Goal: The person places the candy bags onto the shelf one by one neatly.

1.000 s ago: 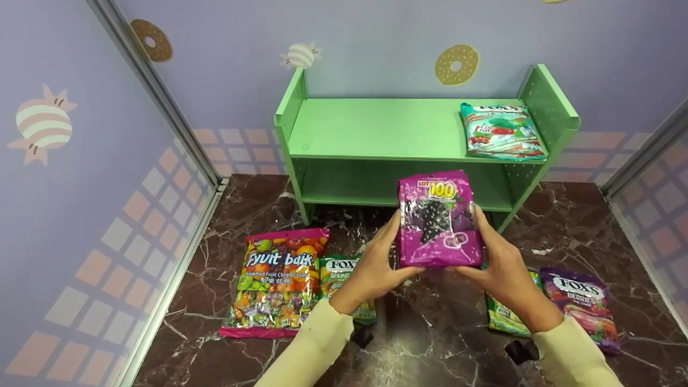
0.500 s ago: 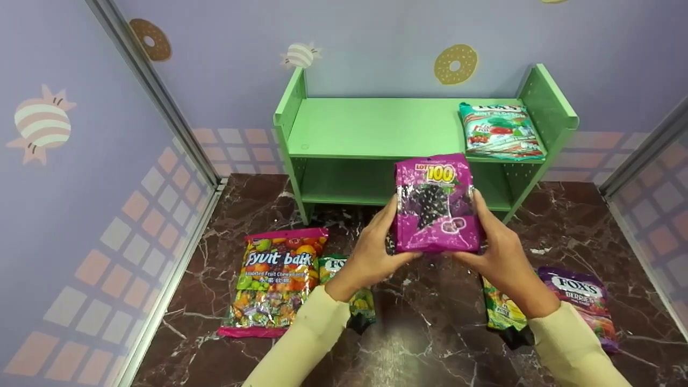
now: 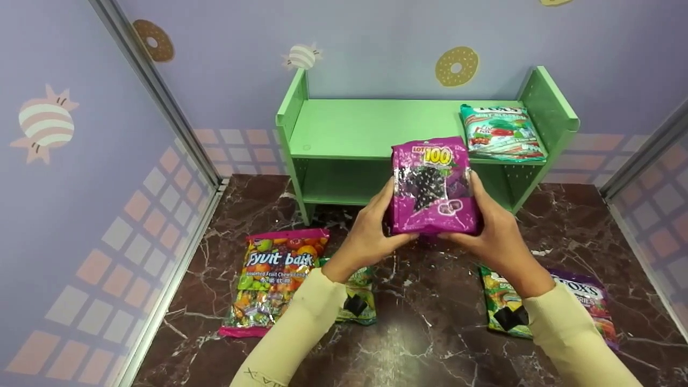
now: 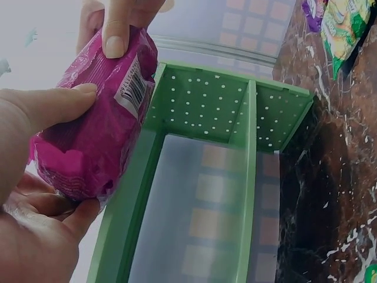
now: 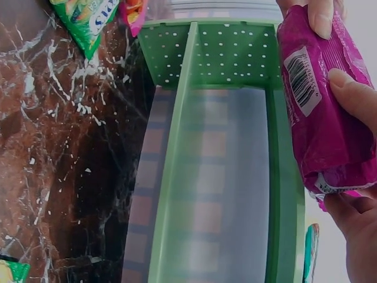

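A purple Lot 100 candy bag [image 3: 434,188] is held up in front of the shelf, its printed front turned up toward the head camera. My left hand [image 3: 367,231] grips its left side, thumb along the lower edge. The right hand [image 3: 495,232] grips the opposite side in the same way. Both wrist views show the back of the bag [image 4: 100,124], with a barcode label [image 5: 301,81] and fingers pressed into the wrapper. In the head view the bag overlaps the front edge of the green shelf's upper board [image 3: 365,126].
A Fox's mint bag [image 3: 503,133] lies at the upper board's right end. On the marble floor [image 3: 414,322] are a Fyuit baik bag [image 3: 277,274], two green-yellow candy bags, one left [image 3: 361,295] and one right [image 3: 497,293], and a Fox's berries bag [image 3: 591,301]. Walls stand on both sides.
Both hands have raised the purple candy bag forward, from over the lower shelf up to the upper board's front edge. The other bags have stayed where they were.
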`<state>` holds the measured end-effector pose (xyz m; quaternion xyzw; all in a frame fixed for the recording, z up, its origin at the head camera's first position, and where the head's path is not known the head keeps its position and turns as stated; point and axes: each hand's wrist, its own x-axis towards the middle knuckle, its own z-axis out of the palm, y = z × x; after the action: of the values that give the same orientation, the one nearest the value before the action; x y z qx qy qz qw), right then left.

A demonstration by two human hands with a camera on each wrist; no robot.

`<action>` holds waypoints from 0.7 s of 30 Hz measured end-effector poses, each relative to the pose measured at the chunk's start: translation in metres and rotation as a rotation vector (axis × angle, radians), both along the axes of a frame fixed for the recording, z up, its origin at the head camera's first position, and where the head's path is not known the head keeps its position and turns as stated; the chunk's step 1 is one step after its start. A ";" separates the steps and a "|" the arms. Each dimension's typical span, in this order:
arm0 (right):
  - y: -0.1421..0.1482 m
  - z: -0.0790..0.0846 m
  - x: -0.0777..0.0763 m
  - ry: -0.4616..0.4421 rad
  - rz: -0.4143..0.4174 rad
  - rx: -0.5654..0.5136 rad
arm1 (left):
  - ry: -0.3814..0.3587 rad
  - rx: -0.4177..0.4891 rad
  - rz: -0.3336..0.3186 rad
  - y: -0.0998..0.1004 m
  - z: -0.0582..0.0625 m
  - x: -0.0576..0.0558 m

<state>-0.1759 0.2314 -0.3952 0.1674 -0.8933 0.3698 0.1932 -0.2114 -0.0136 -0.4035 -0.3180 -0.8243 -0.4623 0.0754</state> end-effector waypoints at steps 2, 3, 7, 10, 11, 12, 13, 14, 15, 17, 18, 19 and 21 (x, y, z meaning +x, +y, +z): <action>0.000 0.002 -0.003 0.006 0.001 0.005 | -0.007 -0.004 0.007 0.000 0.003 -0.003; 0.000 0.003 -0.004 0.009 0.000 0.007 | -0.013 -0.008 0.008 0.000 0.004 -0.003; -0.001 0.006 -0.010 0.024 0.004 0.016 | -0.031 -0.025 0.006 -0.001 0.008 -0.008; 0.000 0.008 -0.013 0.026 0.008 0.016 | -0.037 -0.035 0.003 -0.001 0.010 -0.012; 0.000 0.008 -0.014 0.029 0.009 0.014 | -0.040 -0.037 0.003 -0.001 0.011 -0.013; 0.000 0.008 -0.015 0.031 0.012 0.012 | -0.044 -0.039 0.002 -0.001 0.012 -0.014; 0.000 0.009 -0.017 0.034 0.014 0.012 | -0.050 -0.042 0.003 -0.001 0.012 -0.015; 0.001 0.009 -0.018 0.038 0.015 0.010 | -0.055 -0.045 0.004 0.000 0.013 -0.017; 0.001 0.010 -0.019 0.041 0.017 0.010 | -0.060 -0.046 0.004 0.000 0.014 -0.018; 0.002 0.011 -0.023 0.050 0.019 0.012 | -0.069 -0.051 0.006 0.001 0.016 -0.021; 0.002 0.011 -0.024 0.051 0.019 0.014 | -0.073 -0.052 0.006 0.001 0.017 -0.022; 0.003 0.012 -0.026 0.053 0.018 0.016 | -0.080 -0.051 0.006 0.002 0.018 -0.024; 0.003 0.013 -0.030 0.057 0.017 0.019 | -0.094 -0.045 0.003 0.002 0.019 -0.027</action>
<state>-0.2054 0.2347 -0.3823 0.1871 -0.8894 0.3582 0.2139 -0.2379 -0.0115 -0.3843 -0.2965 -0.8376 -0.4578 0.0301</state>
